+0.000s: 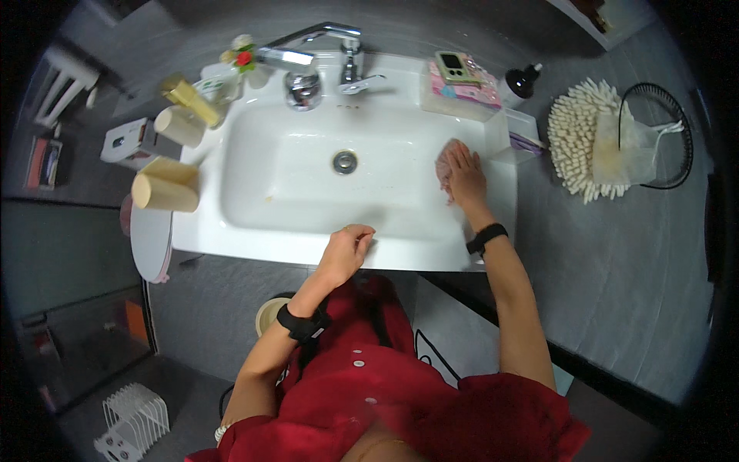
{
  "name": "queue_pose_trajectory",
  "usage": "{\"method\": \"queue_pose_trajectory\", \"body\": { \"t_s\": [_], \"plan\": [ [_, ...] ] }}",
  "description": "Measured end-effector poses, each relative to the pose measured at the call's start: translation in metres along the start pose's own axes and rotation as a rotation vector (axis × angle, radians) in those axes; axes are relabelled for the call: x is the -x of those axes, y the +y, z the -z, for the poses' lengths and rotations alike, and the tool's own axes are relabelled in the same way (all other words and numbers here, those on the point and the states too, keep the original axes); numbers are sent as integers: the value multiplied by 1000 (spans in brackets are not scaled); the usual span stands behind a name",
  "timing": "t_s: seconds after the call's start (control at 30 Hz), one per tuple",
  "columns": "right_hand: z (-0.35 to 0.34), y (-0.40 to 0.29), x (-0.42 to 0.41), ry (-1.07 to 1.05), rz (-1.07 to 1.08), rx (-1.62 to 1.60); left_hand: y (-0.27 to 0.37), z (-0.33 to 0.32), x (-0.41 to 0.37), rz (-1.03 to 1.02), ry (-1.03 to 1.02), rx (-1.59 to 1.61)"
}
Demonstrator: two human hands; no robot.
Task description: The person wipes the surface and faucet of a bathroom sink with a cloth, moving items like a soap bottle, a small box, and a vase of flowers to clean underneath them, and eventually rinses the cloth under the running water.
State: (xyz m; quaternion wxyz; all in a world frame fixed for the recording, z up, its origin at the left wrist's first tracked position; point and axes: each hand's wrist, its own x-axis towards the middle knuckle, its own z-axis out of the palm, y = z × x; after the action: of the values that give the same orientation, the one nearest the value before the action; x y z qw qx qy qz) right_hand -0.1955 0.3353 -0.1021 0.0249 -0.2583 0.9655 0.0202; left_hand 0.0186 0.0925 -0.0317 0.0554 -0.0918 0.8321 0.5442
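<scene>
Spread over a crumpled pink cloth (pixel 443 166), my right hand (pixel 466 176) presses it against the right inner wall of the white washbasin (pixel 277 179). Part of the cloth is hidden beneath my palm. My left hand (pixel 346 248) hovers by the basin's front rim with its fingers curled in, and no object shows in it. A round metal drain (pixel 345 162) sits in the middle of the basin floor. Small dark specks and a yellowish spot (pixel 269 198) mark the basin.
A chrome faucet (pixel 350 63) rises at the back. Cream cups (pixel 167 193), a yellow bottle (pixel 193 101) and a small flower vase (pixel 257 76) line the left rim. A tissue pack (pixel 462 95) and a dark-topped bottle (pixel 519 84) stand back right. A chenille mitt (pixel 583 138) hangs rightward.
</scene>
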Motion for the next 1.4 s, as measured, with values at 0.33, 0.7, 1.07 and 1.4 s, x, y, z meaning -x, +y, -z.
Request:
{"method": "queue_pose_trajectory", "body": {
  "t_s": [0.33, 0.7, 1.07, 1.4],
  "plan": [
    [30, -53, 88, -371, 121, -44, -2, 38, 40, 9, 272, -1],
    [6, -95, 160, 135, 74, -337, -53, 137, 83, 85, 505, -61],
    [40, -298, 99, 65, 348, -446, -104, 237, 118, 191, 676, -43],
    [26, -426, 47, 49, 443, -480, -59, 300, 114, -25, 823, 125]
  ]
}}
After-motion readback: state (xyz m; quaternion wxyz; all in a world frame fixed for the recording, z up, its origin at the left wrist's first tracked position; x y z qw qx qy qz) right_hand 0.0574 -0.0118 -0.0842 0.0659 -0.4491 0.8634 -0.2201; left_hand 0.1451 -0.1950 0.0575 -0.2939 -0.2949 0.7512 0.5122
